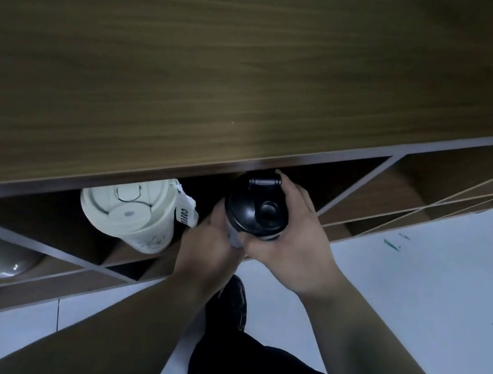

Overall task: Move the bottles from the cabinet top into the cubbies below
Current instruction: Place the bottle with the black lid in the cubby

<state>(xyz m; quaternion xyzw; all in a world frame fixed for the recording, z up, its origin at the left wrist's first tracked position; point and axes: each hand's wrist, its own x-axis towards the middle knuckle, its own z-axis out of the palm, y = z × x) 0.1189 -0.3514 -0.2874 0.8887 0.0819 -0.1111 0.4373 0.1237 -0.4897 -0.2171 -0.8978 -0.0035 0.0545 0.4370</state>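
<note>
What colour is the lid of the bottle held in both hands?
Black, seen clearly from above in the head view: the lid on the bottle.

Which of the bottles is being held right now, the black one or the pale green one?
The black-lidded bottle, gripped by the left hand and the right hand at the cubby opening. The pale green cup beside it sits untouched in the cubby.

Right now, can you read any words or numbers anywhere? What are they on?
"COFFE", cut off by the left hand: white tag hanging on the pale green cup.
Black bottle lid: no readable text.
Cabinet top: none.
</note>
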